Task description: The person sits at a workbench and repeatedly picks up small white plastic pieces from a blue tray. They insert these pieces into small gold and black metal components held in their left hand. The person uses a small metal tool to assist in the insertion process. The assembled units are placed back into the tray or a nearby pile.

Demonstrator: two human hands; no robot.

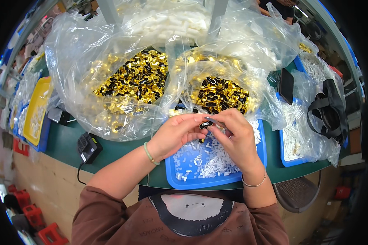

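Above the near blue tray (171, 173), both hands meet at a small black-and-gold oval piece (206, 125). My left hand (178, 132) pinches it between thumb and fingers. My right hand (232, 132) is closed at the piece's right side. A thin greyish sliver shows by its fingertips; I cannot tell whether it is a tool or a part. Another bit of gold and black shows just below the left fingers. Many small white plastic parts (218, 163) lie loose in the tray. Beyond the hands, black-and-gold pieces (223, 94) fill an open clear bag.
A larger clear bag (139, 77) of black-and-gold pieces spreads at left. White parts fill bags at the back. A black device (88, 148) with a cable sits left. At right are a phone (286, 85), another blue tray (294, 162) and a black bag (328, 110); a yellow tray (28, 126) stands far left.
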